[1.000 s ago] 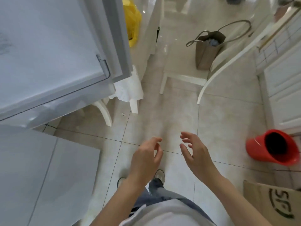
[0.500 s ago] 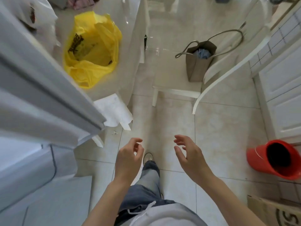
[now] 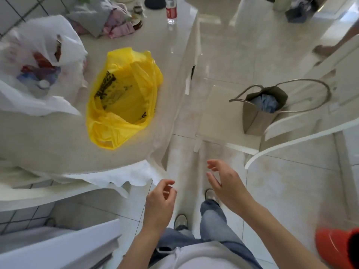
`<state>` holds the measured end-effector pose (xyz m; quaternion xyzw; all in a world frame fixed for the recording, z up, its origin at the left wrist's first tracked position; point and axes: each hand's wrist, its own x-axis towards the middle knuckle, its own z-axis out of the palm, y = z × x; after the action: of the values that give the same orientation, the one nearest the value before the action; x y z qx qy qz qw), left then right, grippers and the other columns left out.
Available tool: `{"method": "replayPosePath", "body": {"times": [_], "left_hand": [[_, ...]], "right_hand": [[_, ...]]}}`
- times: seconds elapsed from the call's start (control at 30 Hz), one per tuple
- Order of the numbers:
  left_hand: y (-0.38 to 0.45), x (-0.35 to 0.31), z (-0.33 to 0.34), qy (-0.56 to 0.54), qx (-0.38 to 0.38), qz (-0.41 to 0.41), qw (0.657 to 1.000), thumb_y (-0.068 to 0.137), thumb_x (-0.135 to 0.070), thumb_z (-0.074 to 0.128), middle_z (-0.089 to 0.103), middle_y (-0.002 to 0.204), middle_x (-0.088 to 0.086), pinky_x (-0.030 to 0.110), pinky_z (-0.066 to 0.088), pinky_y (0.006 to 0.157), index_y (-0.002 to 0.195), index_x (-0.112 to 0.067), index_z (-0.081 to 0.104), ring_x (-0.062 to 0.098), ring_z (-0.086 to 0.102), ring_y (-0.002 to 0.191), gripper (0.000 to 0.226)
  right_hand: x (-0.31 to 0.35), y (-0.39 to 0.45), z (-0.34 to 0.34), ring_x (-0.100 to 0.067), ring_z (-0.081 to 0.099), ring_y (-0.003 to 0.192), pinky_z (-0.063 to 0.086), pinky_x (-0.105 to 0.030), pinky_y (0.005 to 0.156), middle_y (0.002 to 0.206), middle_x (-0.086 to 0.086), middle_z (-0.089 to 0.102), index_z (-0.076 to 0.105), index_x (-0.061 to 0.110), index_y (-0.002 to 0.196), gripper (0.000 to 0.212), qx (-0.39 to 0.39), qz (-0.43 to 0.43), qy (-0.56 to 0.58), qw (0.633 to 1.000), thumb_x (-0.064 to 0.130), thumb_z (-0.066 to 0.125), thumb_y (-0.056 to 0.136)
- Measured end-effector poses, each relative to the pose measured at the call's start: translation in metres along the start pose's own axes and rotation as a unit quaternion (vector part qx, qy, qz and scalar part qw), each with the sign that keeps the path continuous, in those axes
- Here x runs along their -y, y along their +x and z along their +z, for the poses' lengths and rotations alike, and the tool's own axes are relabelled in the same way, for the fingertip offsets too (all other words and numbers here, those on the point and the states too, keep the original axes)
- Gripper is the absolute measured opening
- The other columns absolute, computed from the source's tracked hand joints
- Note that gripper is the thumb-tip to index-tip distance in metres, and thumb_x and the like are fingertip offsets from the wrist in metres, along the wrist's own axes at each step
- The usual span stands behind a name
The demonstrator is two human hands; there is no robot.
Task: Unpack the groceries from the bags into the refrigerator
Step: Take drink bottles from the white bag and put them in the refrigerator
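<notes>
An open yellow plastic bag (image 3: 124, 98) lies on the table (image 3: 58, 144) at left centre. A white plastic bag (image 3: 38, 63) with coloured packages inside sits further left on the same table. My left hand (image 3: 159, 204) hangs below the table's near edge, fingers loosely curled, holding nothing. My right hand (image 3: 227, 183) is beside it over the floor, fingers relaxed and apart, also empty. A corner of the white refrigerator door (image 3: 58, 247) shows at the bottom left.
A brown paper bag (image 3: 260, 111) with blue cloth stands on a white chair (image 3: 291, 140) to the right. A water bottle (image 3: 171, 10) and crumpled clothes (image 3: 108, 22) sit at the table's far end. A red bucket (image 3: 338, 247) lies bottom right. Another person's foot (image 3: 324, 51) is top right.
My view has swung away from the refrigerator door toward the table, bringing the yellow and white bags into full sight. Both hands stay empty and have drifted slightly right.
</notes>
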<state>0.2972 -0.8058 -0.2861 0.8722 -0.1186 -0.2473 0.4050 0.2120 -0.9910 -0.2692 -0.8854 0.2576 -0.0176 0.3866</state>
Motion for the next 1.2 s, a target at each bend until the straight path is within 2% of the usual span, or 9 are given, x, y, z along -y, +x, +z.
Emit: {"method": "replayPosePath", "body": {"times": [0.1,0.2,0.27,0.37,0.43,0.6,0.9,1.1,1.2], "left_hand": [[0.026,-0.008,-0.001,-0.018,-0.042,-0.043,0.998,0.093,-0.016,0.057,0.069,0.084,-0.012,0.006,0.045,0.064,0.097,-0.031,0.061,0.002,0.064,0.081,0.016],[0.056,-0.019,0.002,-0.041,-0.094,-0.081,0.991,0.093,-0.015,0.056,0.07,0.086,-0.009,0.008,0.044,0.064,0.096,-0.029,0.062,0.004,0.063,0.083,0.016],[0.076,-0.034,0.006,-0.048,-0.139,-0.103,0.984,0.093,-0.014,0.056,0.069,0.087,-0.007,0.012,0.045,0.068,0.095,-0.028,0.062,0.006,0.064,0.084,0.015],[0.101,-0.053,0.01,-0.061,-0.193,-0.131,0.97,0.093,-0.014,0.056,0.069,0.087,-0.006,0.018,0.047,0.069,0.096,-0.026,0.062,0.009,0.064,0.084,0.014],[0.116,-0.065,0.01,-0.061,-0.219,-0.141,0.964,0.093,-0.015,0.056,0.069,0.086,-0.007,0.02,0.049,0.068,0.095,-0.026,0.063,0.007,0.064,0.084,0.013],[0.146,-0.082,-0.005,-0.046,-0.263,-0.16,0.95,0.094,-0.016,0.056,0.068,0.086,-0.008,0.006,0.041,0.061,0.097,-0.021,0.064,0.002,0.061,0.083,0.01],[0.218,-0.061,-0.064,-0.063,-0.329,-0.172,0.927,0.092,-0.013,0.058,0.07,0.085,-0.004,0.011,0.042,0.061,0.096,-0.022,0.066,0.007,0.063,0.083,0.012],[0.273,-0.043,-0.114,-0.09,-0.37,-0.189,0.905,0.092,-0.015,0.058,0.071,0.088,-0.001,0.017,0.046,0.062,0.096,-0.023,0.065,0.012,0.065,0.083,0.012],[0.293,-0.04,-0.139,-0.079,-0.38,-0.186,0.903,0.092,-0.017,0.057,0.07,0.088,-0.003,0.009,0.042,0.061,0.1,-0.022,0.066,0.007,0.063,0.081,0.013]], "right_hand": [[-0.015,0.042,-0.01,-0.002,0.052,0.101,0.034,0.0,0.081,0.117,0.005,0.057,0.051,0.014,0.128,0.033,0.051,-0.023,-0.022,0.998,0.023,0.053,0.096],[-0.018,0.092,-0.024,-0.011,0.057,0.105,0.044,-0.018,0.088,0.12,0.003,0.057,0.049,0.015,0.13,0.034,0.115,-0.056,-0.042,0.991,0.026,0.05,0.098],[-0.012,0.13,-0.037,-0.014,0.056,0.11,0.046,-0.026,0.093,0.124,0.002,0.056,0.047,0.016,0.132,0.035,0.164,-0.093,-0.066,0.98,0.027,0.047,0.099],[0.001,0.181,-0.05,-0.017,0.054,0.115,0.044,-0.031,0.096,0.127,0.001,0.055,0.045,0.016,0.133,0.035,0.214,-0.164,-0.089,0.959,0.028,0.045,0.1],[0.009,0.213,-0.055,-0.017,0.053,0.116,0.043,-0.029,0.097,0.127,0.0,0.054,0.045,0.016,0.133,0.035,0.237,-0.199,-0.101,0.946,0.028,0.045,0.1],[0.038,0.275,-0.049,-0.018,0.055,0.116,0.044,-0.03,0.094,0.126,-0.002,0.057,0.047,0.015,0.131,0.033,0.265,-0.265,-0.093,0.923,0.026,0.048,0.099],[0.105,0.364,-0.003,-0.025,0.06,0.107,0.049,-0.035,0.087,0.12,-0.009,0.059,0.052,0.008,0.127,0.033,0.297,-0.35,-0.093,0.884,0.023,0.051,0.098],[0.151,0.407,0.032,-0.017,0.056,0.113,0.043,-0.02,0.089,0.128,-0.003,0.055,0.048,0.014,0.132,0.035,0.325,-0.368,-0.131,0.861,0.028,0.046,0.1],[0.18,0.426,0.051,-0.018,0.056,0.112,0.042,-0.02,0.086,0.128,-0.002,0.055,0.048,0.014,0.132,0.036,0.329,-0.391,-0.133,0.849,0.029,0.047,0.1]]}}
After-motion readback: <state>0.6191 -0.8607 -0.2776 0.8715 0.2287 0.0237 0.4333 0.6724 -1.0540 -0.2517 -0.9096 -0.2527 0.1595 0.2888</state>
